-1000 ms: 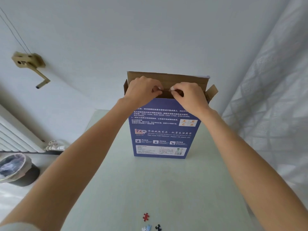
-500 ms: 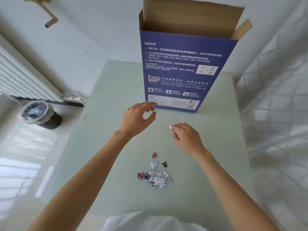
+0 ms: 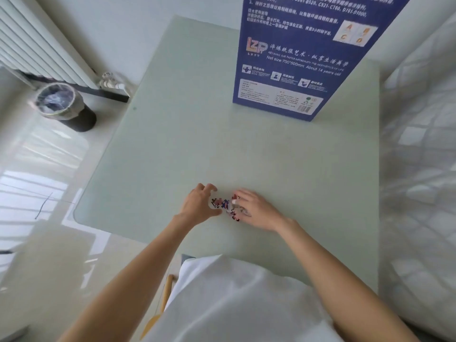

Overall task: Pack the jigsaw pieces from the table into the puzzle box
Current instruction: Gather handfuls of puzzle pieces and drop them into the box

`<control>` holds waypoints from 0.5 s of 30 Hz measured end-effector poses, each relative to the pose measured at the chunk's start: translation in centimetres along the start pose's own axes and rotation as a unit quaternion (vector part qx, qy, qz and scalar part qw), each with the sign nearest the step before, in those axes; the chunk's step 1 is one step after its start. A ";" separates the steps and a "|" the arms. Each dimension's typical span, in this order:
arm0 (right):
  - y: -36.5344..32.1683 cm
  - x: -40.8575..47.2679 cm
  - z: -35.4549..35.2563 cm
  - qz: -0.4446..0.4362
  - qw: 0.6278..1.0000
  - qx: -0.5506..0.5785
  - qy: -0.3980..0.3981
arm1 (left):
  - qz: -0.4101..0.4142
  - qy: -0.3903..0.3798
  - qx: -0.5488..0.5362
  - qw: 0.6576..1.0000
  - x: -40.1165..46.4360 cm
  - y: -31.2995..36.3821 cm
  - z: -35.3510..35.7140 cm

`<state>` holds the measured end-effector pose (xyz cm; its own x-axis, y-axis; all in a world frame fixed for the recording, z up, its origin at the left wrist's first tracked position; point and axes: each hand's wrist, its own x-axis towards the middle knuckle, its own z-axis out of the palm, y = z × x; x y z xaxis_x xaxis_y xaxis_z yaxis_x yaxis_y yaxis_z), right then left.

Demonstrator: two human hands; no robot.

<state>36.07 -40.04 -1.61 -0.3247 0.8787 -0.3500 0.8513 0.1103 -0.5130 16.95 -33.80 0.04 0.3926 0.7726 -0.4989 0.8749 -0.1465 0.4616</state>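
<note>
A small pile of coloured jigsaw pieces (image 3: 225,205) lies on the pale green table (image 3: 187,149) near its front edge. My left hand (image 3: 200,204) cups the pile from the left, with fingers and thumb curled round the pieces. From the right, my right hand (image 3: 256,210) lays its fingers on the pile and hides part of it. The blue puzzle box (image 3: 293,58) stands upright at the far right of the table, well beyond both hands. Its top is out of view.
A lined black waste bin (image 3: 64,104) stands on the floor to the left, below a white radiator (image 3: 37,45). A white quilted bed (image 3: 419,169) runs along the table's right side. My white shirt (image 3: 237,299) fills the bottom of the view.
Both hands left the top of the box and came down and back to the pile of pieces. The view tilted down, so the box's open top is out of sight.
</note>
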 end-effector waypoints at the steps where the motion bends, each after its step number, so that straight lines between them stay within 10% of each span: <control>1: 0.1 -0.8 -0.1 -0.002 1.000 0.017 0.022 | 0.002 -0.001 -0.001 1.000 -0.2 0.1 0.4; 7: 0.0 -4.2 0.6 0.220 0.968 0.019 0.119 | 0.027 -0.003 0.028 0.999 -1.0 1.3 2.0; 15: -3.5 -1.6 2.5 0.219 0.957 0.120 0.145 | 0.046 0.032 -0.022 0.998 -1.4 2.4 3.8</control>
<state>32.56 -43.01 -1.18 0.1997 0.9119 -0.3586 0.7486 -0.3781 -0.5446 19.60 -37.56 -0.94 0.4499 0.7958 -0.4054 0.8226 -0.1924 0.5352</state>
